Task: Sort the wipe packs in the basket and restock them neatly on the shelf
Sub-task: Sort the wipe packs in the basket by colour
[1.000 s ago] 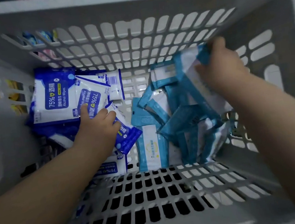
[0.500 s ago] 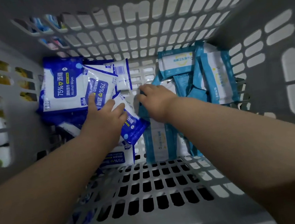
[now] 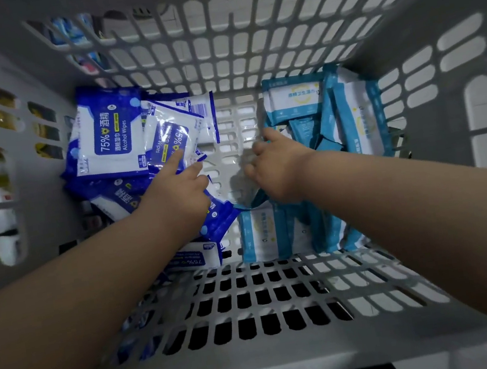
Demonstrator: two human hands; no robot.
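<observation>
Fingers (image 3: 178,159) of the left hand (image 3: 181,193) lie mostly loose, the forefinger stretched straight with its tip pressing on a tilted 75% alcohol wipe pack (image 3: 163,133). That pack rests on top of the dark blue alcohol wipe packs (image 3: 104,141), heaped on the left side of the grey slotted basket (image 3: 292,362). Just beside it, near the middle of the basket floor, the right hand (image 3: 278,173) has its fingers curled. It looks to be pinching the edge of a loose teal wipe pack (image 3: 244,190), though the blur there makes that hard to swear to. Around that hand the teal pile (image 3: 354,112) crowds the right side, some packs standing on edge, one lying flat by the near wall. A strip of basket floor separates the two colours
</observation>
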